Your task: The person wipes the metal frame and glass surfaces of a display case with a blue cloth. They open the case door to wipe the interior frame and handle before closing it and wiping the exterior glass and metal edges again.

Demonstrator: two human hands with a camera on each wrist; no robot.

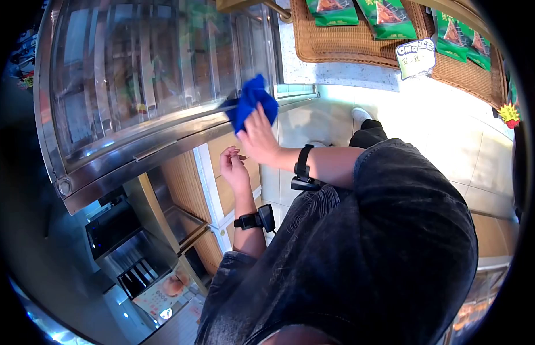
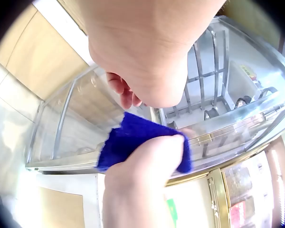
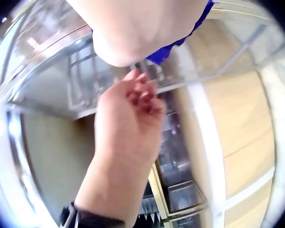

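A blue cloth (image 1: pixel 256 106) lies over the steel-framed edge of a clear-topped display case (image 1: pixel 158 138). My right hand (image 1: pixel 259 138) holds the cloth against that edge, fingers spread over its near part. In the left wrist view the thumb of the right hand (image 2: pixel 149 161) lies across the blue cloth (image 2: pixel 128 140). My left hand (image 1: pixel 234 164) hangs beside the case's near side, just below the right hand, its fingers loosely curled and holding nothing. From the right wrist, the curled fingers of the left hand (image 3: pixel 142 97) show, while only edges of the cloth (image 3: pixel 161 54) peek past my right hand.
Metal rails (image 1: pixel 146 63) run inside the case. A wicker tray (image 1: pixel 336 49) with green packets (image 1: pixel 388 20) and a small sign (image 1: pixel 415 58) stands on a counter at the top right. Below the case are wooden panels (image 1: pixel 184 178) and a dark appliance (image 1: pixel 112 230). Tiled floor (image 1: pixel 440 126) lies to the right.
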